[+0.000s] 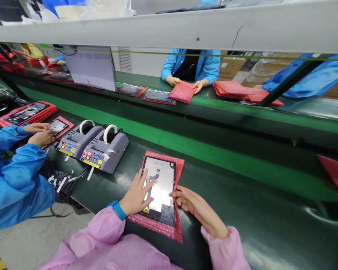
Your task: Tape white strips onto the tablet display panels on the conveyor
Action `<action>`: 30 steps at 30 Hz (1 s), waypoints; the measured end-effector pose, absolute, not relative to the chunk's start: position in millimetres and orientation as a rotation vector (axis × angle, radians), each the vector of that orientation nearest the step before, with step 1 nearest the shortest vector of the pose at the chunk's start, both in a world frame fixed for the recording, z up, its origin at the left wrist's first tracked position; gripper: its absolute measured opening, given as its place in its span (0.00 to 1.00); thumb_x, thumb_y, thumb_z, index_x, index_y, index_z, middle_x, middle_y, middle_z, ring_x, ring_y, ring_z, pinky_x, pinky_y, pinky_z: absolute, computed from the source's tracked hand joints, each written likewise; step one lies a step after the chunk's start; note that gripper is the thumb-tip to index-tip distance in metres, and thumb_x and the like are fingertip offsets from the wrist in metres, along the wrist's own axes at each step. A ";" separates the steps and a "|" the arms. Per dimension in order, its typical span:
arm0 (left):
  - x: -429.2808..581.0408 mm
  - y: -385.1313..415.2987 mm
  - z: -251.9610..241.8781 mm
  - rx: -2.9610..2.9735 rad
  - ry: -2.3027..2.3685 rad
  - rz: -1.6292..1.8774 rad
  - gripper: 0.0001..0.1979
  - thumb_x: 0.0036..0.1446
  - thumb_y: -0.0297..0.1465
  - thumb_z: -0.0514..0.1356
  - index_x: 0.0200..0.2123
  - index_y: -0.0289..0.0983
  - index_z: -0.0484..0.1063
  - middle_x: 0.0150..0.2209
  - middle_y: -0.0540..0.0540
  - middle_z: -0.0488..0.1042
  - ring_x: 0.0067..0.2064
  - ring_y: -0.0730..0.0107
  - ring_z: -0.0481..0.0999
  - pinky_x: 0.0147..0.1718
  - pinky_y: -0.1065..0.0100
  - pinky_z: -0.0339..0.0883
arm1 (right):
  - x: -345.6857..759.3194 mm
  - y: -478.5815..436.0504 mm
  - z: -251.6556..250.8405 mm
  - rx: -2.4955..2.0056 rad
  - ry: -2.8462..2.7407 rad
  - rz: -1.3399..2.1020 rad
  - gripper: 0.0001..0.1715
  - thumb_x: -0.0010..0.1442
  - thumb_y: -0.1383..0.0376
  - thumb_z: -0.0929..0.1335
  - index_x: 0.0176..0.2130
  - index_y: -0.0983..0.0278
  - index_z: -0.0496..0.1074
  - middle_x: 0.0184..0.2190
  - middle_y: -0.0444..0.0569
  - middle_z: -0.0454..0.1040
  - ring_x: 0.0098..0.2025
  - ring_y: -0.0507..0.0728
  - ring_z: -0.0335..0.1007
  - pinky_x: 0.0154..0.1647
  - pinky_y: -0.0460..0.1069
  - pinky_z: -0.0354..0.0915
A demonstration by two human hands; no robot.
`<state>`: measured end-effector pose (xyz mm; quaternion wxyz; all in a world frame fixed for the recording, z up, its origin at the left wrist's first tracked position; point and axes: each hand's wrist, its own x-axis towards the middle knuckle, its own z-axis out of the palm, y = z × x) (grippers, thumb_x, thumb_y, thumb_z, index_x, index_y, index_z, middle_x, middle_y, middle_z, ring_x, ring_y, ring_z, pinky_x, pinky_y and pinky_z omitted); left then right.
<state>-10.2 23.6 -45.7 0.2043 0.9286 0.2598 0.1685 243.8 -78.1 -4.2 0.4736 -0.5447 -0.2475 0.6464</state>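
A flat tablet panel with a shiny metal back lies on a red bubble-wrap sheet on the dark green bench in front of me. My left hand rests flat on the panel's left side with fingers spread. My right hand is at the panel's right edge, fingers curled, thumb and fingertips pinched at the edge; what they pinch is too small to make out.
Two grey tape dispensers with coloured buttons stand to the left. A co-worker's blue sleeves and hands work on another panel at far left. Across the green conveyor, another person handles red bags. More red bags lie at right.
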 end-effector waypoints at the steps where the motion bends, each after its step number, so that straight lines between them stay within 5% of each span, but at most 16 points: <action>1: -9.7 24.6 -45.2 2.599 0.739 0.467 0.35 0.62 0.37 0.59 0.69 0.43 0.49 0.73 0.37 0.31 0.72 0.37 0.29 0.64 0.34 0.43 | 240.3 -71.8 -6.2 -1.298 -0.595 1.590 0.25 0.53 0.47 0.73 0.39 0.64 0.73 0.29 0.47 0.76 0.22 0.47 0.63 0.19 0.42 0.54; 5: -10.4 27.9 -42.5 2.590 0.777 0.478 0.34 0.62 0.37 0.58 0.68 0.44 0.51 0.73 0.38 0.33 0.72 0.39 0.30 0.64 0.35 0.44 | 235.2 -49.6 -17.8 -1.283 -0.579 1.598 0.28 0.54 0.44 0.72 0.24 0.62 0.61 0.13 0.32 0.51 0.15 0.43 0.38 0.16 0.42 0.39; 8: -10.4 26.8 -41.9 2.570 0.823 0.501 0.33 0.64 0.37 0.57 0.69 0.45 0.49 0.73 0.40 0.34 0.72 0.41 0.31 0.64 0.36 0.44 | 233.8 -38.9 -23.3 -1.316 -0.614 1.466 0.25 0.54 0.44 0.72 0.33 0.62 0.67 0.16 0.35 0.58 0.17 0.46 0.49 0.17 0.43 0.50; 11: -6.8 27.5 -42.5 2.558 0.875 0.543 0.34 0.65 0.36 0.55 0.70 0.46 0.44 0.73 0.40 0.32 0.72 0.42 0.31 0.65 0.36 0.44 | 230.9 -29.7 -28.0 -1.296 -0.798 1.267 0.26 0.55 0.45 0.71 0.44 0.59 0.69 0.34 0.44 0.74 0.36 0.55 0.71 0.38 0.49 0.69; 13: -1.0 33.3 -43.4 2.564 0.926 0.568 0.34 0.65 0.36 0.55 0.70 0.45 0.43 0.73 0.39 0.31 0.72 0.42 0.31 0.65 0.37 0.44 | 230.4 -22.0 -33.0 -1.304 -0.960 1.206 0.30 0.55 0.47 0.71 0.51 0.57 0.66 0.50 0.48 0.73 0.52 0.60 0.70 0.53 0.54 0.66; 16: 13.7 52.8 -45.1 2.573 1.001 0.588 0.34 0.65 0.36 0.55 0.70 0.45 0.43 0.73 0.39 0.34 0.72 0.41 0.32 0.64 0.37 0.44 | 235.8 -5.3 -43.6 -1.383 -1.120 1.106 0.36 0.56 0.50 0.71 0.59 0.58 0.61 0.60 0.52 0.66 0.61 0.62 0.63 0.63 0.58 0.58; 30: 50.8 95.7 -44.2 2.511 1.186 0.632 0.33 0.67 0.40 0.51 0.70 0.43 0.42 0.72 0.38 0.43 0.71 0.53 0.47 0.66 0.46 0.45 | 399.8 107.2 -54.3 -1.562 -0.962 0.251 0.38 0.61 0.52 0.63 0.64 0.68 0.58 0.59 0.59 0.67 0.60 0.62 0.64 0.61 0.57 0.58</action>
